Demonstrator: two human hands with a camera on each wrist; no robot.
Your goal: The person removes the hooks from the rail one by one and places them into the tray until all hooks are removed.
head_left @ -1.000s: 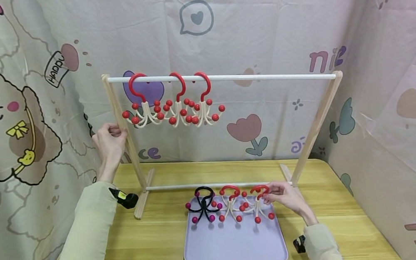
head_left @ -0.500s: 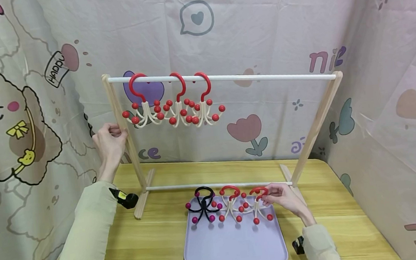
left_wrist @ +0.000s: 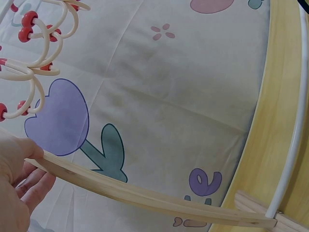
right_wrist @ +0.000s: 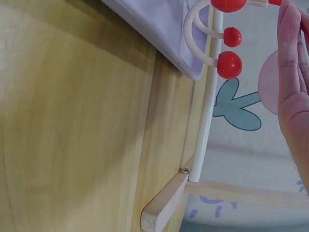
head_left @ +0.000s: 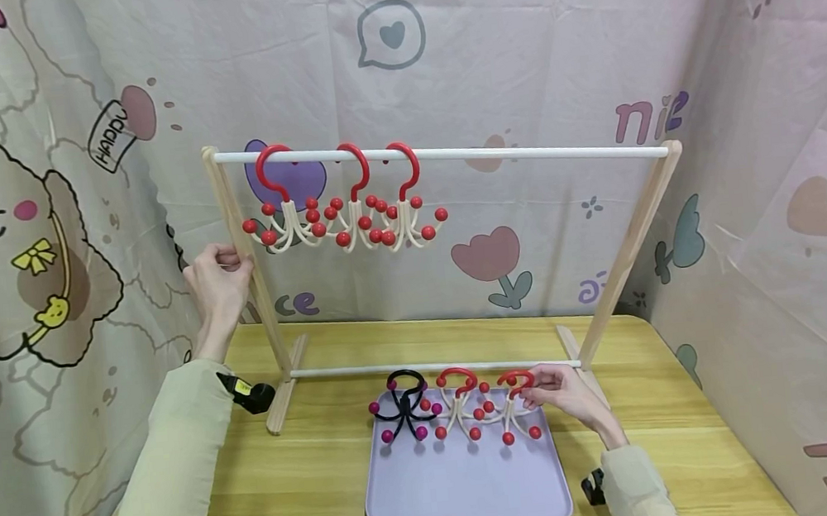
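My left hand grips the left wooden post of a hanging rack, thumb on one side and fingers on the other. At the back right of a lavender tray, my right hand pinches the red hook of a cream multi-arm hanger with red ball tips. Beside it on the tray are a matching red hanger and a black hanger with magenta balls. From the rack's white top rail hang three red-hooked hangers, the left one nearest the post. The right fingertips are partly cut off in the right wrist view.
A white lower rail runs just behind the tray, between the rack's wooden feet. The right post rises behind the right hand. Patterned curtains enclose the wooden table at the back and sides.
My right hand and the hanger it pinches have shifted slightly left, and the hanger's hook has turned a little. The left hand stays on the post.
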